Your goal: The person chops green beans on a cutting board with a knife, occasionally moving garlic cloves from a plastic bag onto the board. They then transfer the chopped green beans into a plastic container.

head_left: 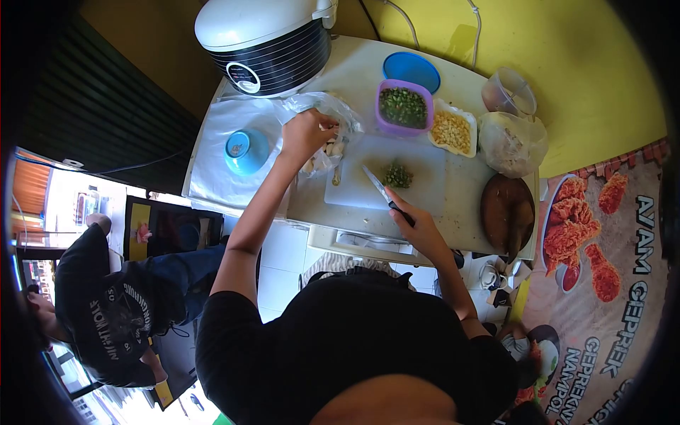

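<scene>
The knife (382, 192) is gripped by its dark handle in the right hand (419, 228), the fingers wrapped closely around it, and its bare blade is angled over the board (426, 190) with the tip toward the bag (348, 112). The left hand (309, 133) is placed at the mouth of that clear bag, where pale cloves (334, 149) (garlic, by the look of them) are gathered just beside the board. Its fingers are bent inward, nearly closed; whether a clove is pinched there cannot be told.

A cut is judged the chief risk: with the tip pointed to the side where the left hand is occupied, the 2 could be brought together if that hand were drawn across the board carelessly. The thin plastic could be snagged by the fingers, and cloves could be spilled onto the table (453, 232) as a result. The greens (398, 175), heaped loose near the blade, could be scattered by a stray sweep of the knife. The uncovered tub (380, 126), with a blue lid (413, 71) set behind it, could be tipped if knocked in reaching, and the tray (472, 146) of pale bits beside it could be jostled too.
</scene>
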Available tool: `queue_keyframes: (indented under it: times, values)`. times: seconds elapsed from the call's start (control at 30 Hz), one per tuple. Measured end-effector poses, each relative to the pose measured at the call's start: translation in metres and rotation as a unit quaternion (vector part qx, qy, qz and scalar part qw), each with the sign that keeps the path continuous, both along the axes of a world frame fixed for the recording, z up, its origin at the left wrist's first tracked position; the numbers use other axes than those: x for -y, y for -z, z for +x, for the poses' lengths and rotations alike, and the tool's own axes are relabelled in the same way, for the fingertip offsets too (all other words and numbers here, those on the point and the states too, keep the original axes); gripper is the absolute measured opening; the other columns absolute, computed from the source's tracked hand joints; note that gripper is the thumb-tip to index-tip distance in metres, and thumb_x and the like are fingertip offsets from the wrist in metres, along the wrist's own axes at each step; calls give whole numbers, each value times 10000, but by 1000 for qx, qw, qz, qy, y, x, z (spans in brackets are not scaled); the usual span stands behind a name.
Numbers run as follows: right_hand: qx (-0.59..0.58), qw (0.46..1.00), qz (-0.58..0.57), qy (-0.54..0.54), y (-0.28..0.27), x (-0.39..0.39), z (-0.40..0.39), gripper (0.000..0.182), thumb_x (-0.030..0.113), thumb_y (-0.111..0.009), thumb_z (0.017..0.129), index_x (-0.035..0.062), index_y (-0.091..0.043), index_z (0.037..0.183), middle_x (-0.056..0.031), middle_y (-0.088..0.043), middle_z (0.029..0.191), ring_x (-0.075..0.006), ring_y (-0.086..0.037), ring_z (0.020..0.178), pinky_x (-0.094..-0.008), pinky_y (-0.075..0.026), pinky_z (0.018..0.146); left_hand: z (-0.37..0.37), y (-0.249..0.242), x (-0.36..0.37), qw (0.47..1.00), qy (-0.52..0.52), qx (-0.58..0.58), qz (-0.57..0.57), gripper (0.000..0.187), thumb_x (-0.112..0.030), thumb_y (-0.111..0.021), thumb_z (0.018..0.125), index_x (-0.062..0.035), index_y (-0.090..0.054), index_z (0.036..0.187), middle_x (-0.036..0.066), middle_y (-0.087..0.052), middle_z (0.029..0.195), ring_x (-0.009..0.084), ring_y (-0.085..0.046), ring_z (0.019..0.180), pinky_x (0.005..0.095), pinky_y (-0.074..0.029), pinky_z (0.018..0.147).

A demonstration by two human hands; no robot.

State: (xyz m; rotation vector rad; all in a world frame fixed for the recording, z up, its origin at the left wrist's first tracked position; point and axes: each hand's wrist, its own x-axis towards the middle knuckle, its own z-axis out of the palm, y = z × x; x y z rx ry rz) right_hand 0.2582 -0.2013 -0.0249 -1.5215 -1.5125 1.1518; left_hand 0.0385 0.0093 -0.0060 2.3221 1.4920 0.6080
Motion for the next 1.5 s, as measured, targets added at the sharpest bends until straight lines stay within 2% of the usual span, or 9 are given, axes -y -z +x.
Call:
queue_keyframes:
  times: [0.1, 0.17, 0.27, 0.63, 0.67, 0.9, 1.1, 1.17, 1.5]
  values:
    - [29, 999, 41, -16, 1, 0, 1, 507, 115, -538, 944, 225, -420, 1425, 43, -385, 678, -64, -349, 597, -213, -370, 572, 6, 2, -7, 999, -12, -14, -27, 163, -290, -719, 746, -196, -763, 871, 21, -699, 802, 228, -670, 736, 351, -527, 659]
    - [34, 999, -10, -15, -10, 1, 1, 474, 128, -535, 942, 194, -441, 1402, -85, -503, 770, -101, -409, 694, -236, -427, 718, 9, 4, -9, 999, -21, -4, -24, 159, -290, -720, 744, -194, -763, 863, 21, -701, 794, 228, -671, 737, 351, -528, 659]
    - [35, 998, -40, -17, -11, 2, 4, 471, 135, -537, 943, 195, -443, 1401, -105, -528, 794, -109, -423, 712, -239, -430, 740, 7, 6, -9, 1000, -29, 2, -11, 160, -285, -719, 743, -192, -761, 867, 20, -702, 803, 223, -672, 747, 352, -529, 665]
    - [31, 999, 7, -1, -2, 3, 0, 466, 117, -541, 941, 190, -458, 1394, -41, -465, 752, -92, -375, 670, -225, -393, 661, 7, 17, -10, 999, -5, -47, 23, 197, -249, -709, 750, -215, -745, 940, 21, -667, 851, 235, -657, 802, 370, -522, 714]
    - [26, 1000, 8, 2, -2, 3, -1, 465, 100, -540, 940, 184, -467, 1392, 8, -427, 739, -80, -349, 661, -212, -365, 626, 6, 17, -7, 999, -10, -21, 28, 194, -259, -710, 757, -197, -745, 937, 27, -673, 845, 236, -655, 779, 370, -521, 705]
    - [39, 999, 19, 11, 1, 2, -3, 463, 104, -540, 941, 172, -463, 1392, -12, -488, 779, -81, -371, 682, -214, -393, 663, -12, 9, 0, 972, 7, 236, 3, 178, -205, -661, 853, -101, -729, 981, 114, -703, 904, 232, -653, 718, 316, -518, 691]
    - [38, 998, 39, 17, 0, 6, -4, 459, 105, -538, 941, 163, -461, 1390, -31, -527, 832, -94, -398, 710, -222, -415, 712, -21, 15, -6, 952, 37, 294, -83, 207, -82, -632, 876, -26, -690, 1067, 83, -712, 917, 131, -659, 773, 264, -524, 714]
    - [56, 998, 35, 14, 2, 6, -4, 477, 146, -528, 945, 239, -434, 1404, -137, -547, 768, -140, -442, 668, -261, -446, 718, -23, 19, -7, 944, 46, 317, -83, 231, -53, -651, 856, -16, -682, 1082, 78, -708, 938, 129, -660, 767, 257, -527, 722]
    - [66, 997, 15, 23, -6, 12, -2, 481, 151, -532, 946, 236, -429, 1408, -120, -523, 748, -142, -427, 654, -255, -440, 697, -4, -14, 66, 931, 76, 346, -91, 280, -38, -668, 834, -50, -676, 1114, 71, -709, 921, 116, -667, 809, 257, -523, 721]
